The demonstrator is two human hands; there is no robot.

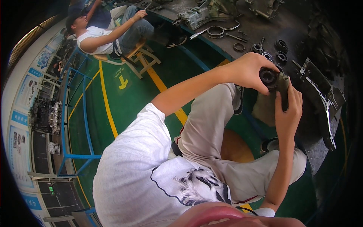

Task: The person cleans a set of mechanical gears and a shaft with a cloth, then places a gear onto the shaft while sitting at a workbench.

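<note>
My left hand (247,71) holds a dark round metal gear part (268,77) with a hole through its centre, thumb and forefinger set around its rim. Close beside it, my right hand (290,103) grips an elongated, dull brownish metal part (282,84), with the thumb on the near side and the fingers on the far side. The two parts meet or overlap in view; I cannot tell whether they are joined. Both hands are raised at the edge of the dark workbench (263,27). My fingers hide much of the elongated part.
Bearings and small gears (281,44) lie behind my left hand. Farther back are a toothed ring (215,31), a bent-handled wrench (195,35) and a metal gearbox housing (195,17). A flat-edged casting (320,93) sits to the right. Another person (97,37) sits on a stool (141,61).
</note>
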